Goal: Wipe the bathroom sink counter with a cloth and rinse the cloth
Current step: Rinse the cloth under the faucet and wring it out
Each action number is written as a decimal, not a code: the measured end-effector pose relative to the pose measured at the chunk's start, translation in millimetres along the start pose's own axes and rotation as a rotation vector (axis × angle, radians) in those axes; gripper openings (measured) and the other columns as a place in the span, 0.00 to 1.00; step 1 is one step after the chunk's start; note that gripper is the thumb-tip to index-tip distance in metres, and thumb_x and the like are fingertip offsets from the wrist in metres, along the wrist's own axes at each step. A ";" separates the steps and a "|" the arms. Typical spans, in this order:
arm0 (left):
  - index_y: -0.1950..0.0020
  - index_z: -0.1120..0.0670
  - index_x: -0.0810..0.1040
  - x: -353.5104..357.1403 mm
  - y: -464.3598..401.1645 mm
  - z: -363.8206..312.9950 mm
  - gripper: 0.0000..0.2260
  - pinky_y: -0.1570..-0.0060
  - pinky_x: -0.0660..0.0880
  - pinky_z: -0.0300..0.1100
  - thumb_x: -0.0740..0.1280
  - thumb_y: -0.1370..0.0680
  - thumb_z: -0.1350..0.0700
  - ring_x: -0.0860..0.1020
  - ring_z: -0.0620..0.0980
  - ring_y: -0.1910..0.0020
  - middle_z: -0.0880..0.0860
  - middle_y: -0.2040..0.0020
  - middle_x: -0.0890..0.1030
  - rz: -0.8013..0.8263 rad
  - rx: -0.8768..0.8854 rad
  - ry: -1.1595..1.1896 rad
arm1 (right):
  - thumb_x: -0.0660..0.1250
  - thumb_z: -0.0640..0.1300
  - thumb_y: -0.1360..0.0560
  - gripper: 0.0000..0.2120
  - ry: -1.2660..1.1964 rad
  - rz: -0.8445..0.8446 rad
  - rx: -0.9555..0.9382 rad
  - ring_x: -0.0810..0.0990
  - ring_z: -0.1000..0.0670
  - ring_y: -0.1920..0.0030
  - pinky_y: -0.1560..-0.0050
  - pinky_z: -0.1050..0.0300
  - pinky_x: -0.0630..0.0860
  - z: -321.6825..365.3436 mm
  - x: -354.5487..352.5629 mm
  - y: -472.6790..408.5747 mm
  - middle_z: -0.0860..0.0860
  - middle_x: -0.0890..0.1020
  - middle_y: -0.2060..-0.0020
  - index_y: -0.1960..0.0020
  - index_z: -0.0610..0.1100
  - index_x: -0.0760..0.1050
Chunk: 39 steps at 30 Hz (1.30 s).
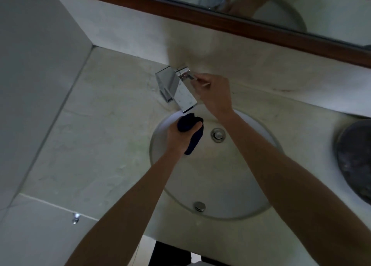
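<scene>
A dark blue cloth is bunched in my left hand, which holds it over the white oval sink basin, just below the spout of the chrome tap. My right hand reaches past the tap and its fingers are closed on the tap's side lever. No stream of water is visible. The pale marble counter surrounds the basin.
A dark round bowl or dish sits at the counter's right edge. A wood-framed mirror runs along the back wall. The drain plug and overflow lie in the basin. A grey wall bounds the left side.
</scene>
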<state>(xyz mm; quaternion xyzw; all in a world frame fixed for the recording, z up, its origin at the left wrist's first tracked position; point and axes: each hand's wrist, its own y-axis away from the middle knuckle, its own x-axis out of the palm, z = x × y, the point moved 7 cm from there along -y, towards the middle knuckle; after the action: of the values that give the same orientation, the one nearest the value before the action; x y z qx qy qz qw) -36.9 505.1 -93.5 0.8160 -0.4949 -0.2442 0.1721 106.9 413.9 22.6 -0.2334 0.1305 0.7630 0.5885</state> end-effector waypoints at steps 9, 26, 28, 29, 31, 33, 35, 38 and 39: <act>0.57 0.47 0.79 -7.4 -17.7 -24.6 0.09 0.50 0.79 0.42 0.79 0.29 0.51 0.82 0.43 0.55 0.43 0.59 0.83 0.007 0.132 -0.015 | 0.72 0.45 0.24 0.09 0.014 -0.013 0.082 0.85 0.50 0.65 0.61 0.53 0.82 -16.4 -0.6 -28.5 0.49 0.87 0.58 0.48 0.40 0.85; 0.52 0.25 0.78 -3.8 19.8 -10.3 0.25 0.38 0.78 0.47 0.82 0.34 0.54 0.80 0.40 0.43 0.37 0.47 0.82 0.011 0.227 0.093 | 0.62 0.60 0.21 0.25 -1.294 0.331 1.120 0.81 0.44 0.47 0.44 0.52 0.77 -122.6 129.5 119.2 0.43 0.83 0.48 0.43 0.38 0.80; 0.45 0.22 0.75 -12.4 29.2 -3.3 0.29 0.32 0.74 0.48 0.80 0.32 0.52 0.75 0.45 0.33 0.45 0.33 0.75 0.058 0.331 -0.015 | 0.60 0.55 0.18 0.25 -1.193 0.384 1.027 0.78 0.39 0.44 0.42 0.49 0.75 -134.4 129.3 105.6 0.38 0.79 0.44 0.37 0.33 0.76; 0.43 0.26 0.76 -16.5 32.3 3.2 0.26 0.31 0.72 0.48 0.80 0.32 0.51 0.73 0.44 0.31 0.47 0.30 0.73 0.080 0.363 -0.073 | 0.61 0.53 0.18 0.23 -1.110 0.398 0.994 0.78 0.39 0.45 0.42 0.49 0.75 -136.8 125.0 100.4 0.37 0.78 0.43 0.35 0.34 0.75; 0.40 0.34 0.75 -19.3 35.6 20.4 0.26 0.32 0.70 0.38 0.80 0.31 0.53 0.71 0.35 0.33 0.47 0.30 0.72 0.140 0.340 -0.188 | 0.64 0.48 0.19 0.15 -0.969 0.424 0.965 0.83 0.45 0.54 0.53 0.54 0.80 -135.6 114.8 94.1 0.41 0.81 0.47 0.39 0.38 0.77; 0.33 0.42 0.71 -14.6 34.5 39.9 0.31 0.39 0.73 0.32 0.81 0.31 0.57 0.72 0.35 0.35 0.45 0.32 0.72 0.241 0.235 -0.182 | 0.67 0.42 0.22 0.13 -0.848 0.392 0.902 0.84 0.45 0.58 0.58 0.53 0.82 -139.1 101.2 86.4 0.40 0.82 0.49 0.40 0.36 0.75; 0.27 0.47 0.64 -5.7 25.8 58.0 0.40 0.46 0.75 0.31 0.82 0.33 0.57 0.74 0.39 0.35 0.41 0.34 0.71 0.316 0.070 -0.116 | 0.72 0.37 0.27 0.20 -0.767 0.357 0.727 0.84 0.37 0.49 0.48 0.43 0.82 -135.8 89.3 75.3 0.36 0.82 0.45 0.36 0.35 0.75; 0.30 0.50 0.66 3.8 11.8 51.1 0.42 0.46 0.74 0.32 0.84 0.39 0.50 0.76 0.38 0.39 0.41 0.38 0.74 0.291 0.004 -0.097 | 0.78 0.35 0.37 0.28 -0.582 0.344 0.568 0.83 0.40 0.44 0.43 0.44 0.81 -113.7 78.4 66.6 0.44 0.84 0.45 0.37 0.42 0.78; 0.30 0.52 0.67 4.1 5.5 46.2 0.42 0.46 0.75 0.32 0.84 0.38 0.52 0.77 0.39 0.40 0.42 0.38 0.75 0.247 0.029 -0.097 | 0.78 0.35 0.37 0.27 -0.515 0.341 0.505 0.84 0.44 0.45 0.44 0.47 0.81 -106.7 76.0 64.5 0.46 0.85 0.46 0.38 0.43 0.79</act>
<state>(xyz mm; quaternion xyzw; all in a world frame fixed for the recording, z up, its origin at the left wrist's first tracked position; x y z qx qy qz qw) -65.6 497.2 -129.5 0.7384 -0.6028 -0.2533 0.1650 51.6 409.4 -112.5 0.1426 0.1993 0.8273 0.5056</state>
